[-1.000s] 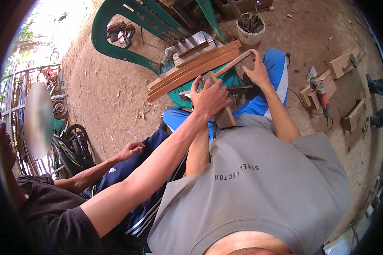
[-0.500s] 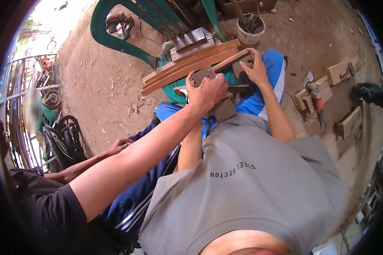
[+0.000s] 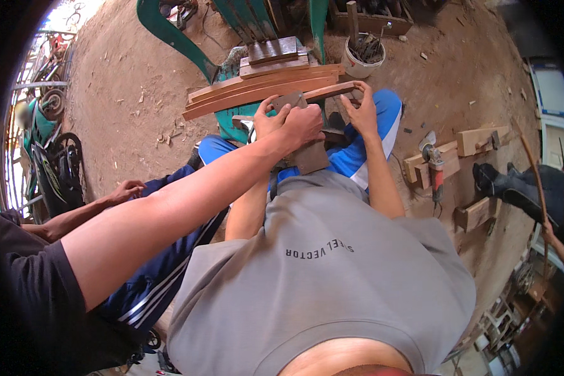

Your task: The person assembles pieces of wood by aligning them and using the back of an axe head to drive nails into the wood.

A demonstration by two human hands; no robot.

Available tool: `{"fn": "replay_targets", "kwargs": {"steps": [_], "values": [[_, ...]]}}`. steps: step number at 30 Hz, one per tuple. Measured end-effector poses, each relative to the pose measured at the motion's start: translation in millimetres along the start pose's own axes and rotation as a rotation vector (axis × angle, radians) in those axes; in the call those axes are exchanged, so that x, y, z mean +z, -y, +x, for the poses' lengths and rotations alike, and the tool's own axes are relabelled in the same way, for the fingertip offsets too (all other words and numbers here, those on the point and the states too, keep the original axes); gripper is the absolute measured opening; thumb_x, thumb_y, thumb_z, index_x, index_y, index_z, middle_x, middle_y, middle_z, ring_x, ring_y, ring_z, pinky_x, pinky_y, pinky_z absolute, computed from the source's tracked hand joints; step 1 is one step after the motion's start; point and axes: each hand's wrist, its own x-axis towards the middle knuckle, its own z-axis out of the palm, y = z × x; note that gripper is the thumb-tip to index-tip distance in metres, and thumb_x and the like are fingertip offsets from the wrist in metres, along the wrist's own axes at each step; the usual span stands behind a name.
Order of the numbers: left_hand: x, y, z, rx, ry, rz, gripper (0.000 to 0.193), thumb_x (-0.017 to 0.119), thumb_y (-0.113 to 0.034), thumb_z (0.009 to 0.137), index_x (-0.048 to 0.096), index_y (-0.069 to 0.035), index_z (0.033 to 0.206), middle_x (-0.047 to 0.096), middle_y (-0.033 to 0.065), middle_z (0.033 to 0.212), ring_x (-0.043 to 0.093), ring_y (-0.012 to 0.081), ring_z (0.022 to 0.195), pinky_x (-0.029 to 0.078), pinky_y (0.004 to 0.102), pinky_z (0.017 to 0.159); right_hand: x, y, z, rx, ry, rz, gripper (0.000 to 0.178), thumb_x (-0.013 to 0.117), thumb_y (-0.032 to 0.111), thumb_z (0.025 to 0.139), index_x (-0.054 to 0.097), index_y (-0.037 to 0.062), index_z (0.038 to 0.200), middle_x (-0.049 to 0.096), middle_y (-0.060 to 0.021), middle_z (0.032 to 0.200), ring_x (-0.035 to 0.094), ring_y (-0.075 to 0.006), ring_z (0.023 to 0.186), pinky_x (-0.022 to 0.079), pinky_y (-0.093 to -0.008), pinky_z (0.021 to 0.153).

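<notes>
My right hand [image 3: 363, 114] pinches one end of a slim reddish-brown wooden strip [image 3: 330, 91] between thumb and fingers. The strip's other end passes out of sight behind a flat brown board [image 3: 313, 158]. At that board's far left edge, my left hand [image 3: 267, 121] is closed with its thumb and forefinger curled on it; its other fingers are hidden. A co-worker's hand [image 3: 303, 124] reaches across from the left and grips the middle of the same board. Just beyond, several long wooden strips [image 3: 257, 95] lie stacked across a green plastic chair [image 3: 230, 62].
Wooden blocks [image 3: 272, 50] sit behind the strips. A white bucket [image 3: 361, 67] of tools stands at far right. An angle grinder [image 3: 435, 166] rests by wood pieces [image 3: 482, 140]. The co-worker's knee [image 3: 175, 182] presses close on my left. Another person's hand holds a stick [image 3: 532, 156].
The whole view has shifted, so the work appears further left. Another person's arm and a stick have come into view at the right. Both my hands keep their grips, as does the co-worker's.
</notes>
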Motion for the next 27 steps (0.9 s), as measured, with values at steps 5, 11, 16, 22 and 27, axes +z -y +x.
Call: {"fn": "replay_targets", "kwargs": {"steps": [5,11,16,22,27], "values": [[-7.2,-0.6,7.4,0.14,-0.099,0.197,0.049,0.074,-0.033,0.089,0.064,-0.005,0.128,0.065,0.0124,0.111,0.064,0.0253,0.096,0.054,0.0429,0.079,-2.0,10.2,1.0,0.016,0.02,0.06,0.056,0.079,0.018,0.089,0.051,0.0027,0.135,0.062,-0.0163,0.127,0.066,-0.0255,0.112,0.057,-0.036,0.087],[-26.7,-21.1,19.6,0.267,-0.228,0.543,0.047,0.082,-0.025,0.087,0.067,-0.005,0.127,0.066,0.0094,0.107,0.065,0.0196,0.091,0.056,0.0348,0.073,1.6,3.6,5.9,0.106,0.004,0.091,0.048,0.078,0.025,0.093,0.052,0.0014,0.125,0.059,-0.016,0.12,0.065,-0.0245,0.104,0.057,-0.0376,0.086],[-24.5,-34.5,27.3,0.209,-0.248,0.787,0.046,0.084,-0.024,0.088,0.068,-0.006,0.128,0.069,0.0086,0.105,0.066,0.0166,0.091,0.055,0.0309,0.075,-3.1,-6.0,9.6,0.065,0.016,0.101,0.045,0.076,0.03,0.095,0.052,0.0012,0.121,0.059,-0.0159,0.118,0.063,-0.0247,0.108,0.056,-0.0387,0.089],[-12.3,-35.7,21.1,0.239,-0.354,0.871,0.045,0.082,-0.03,0.088,0.072,-0.008,0.126,0.072,0.011,0.108,0.067,0.0172,0.094,0.054,0.0313,0.081,-2.2,-22.7,13.0,0.138,0.056,0.105,0.043,0.073,0.029,0.097,0.051,0.002,0.121,0.058,-0.0148,0.116,0.062,-0.0237,0.108,0.055,-0.0378,0.091],[-4.2,-41.2,15.2,0.192,-0.371,0.939,0.049,0.082,-0.032,0.088,0.071,-0.007,0.128,0.072,0.0118,0.112,0.067,0.0177,0.099,0.054,0.0317,0.084,-3.2,-18.3,13.6,0.182,0.088,0.157,0.045,0.074,0.027,0.097,0.048,0.0028,0.125,0.056,-0.015,0.119,0.066,-0.0215,0.098,0.055,-0.0343,0.087]]}}
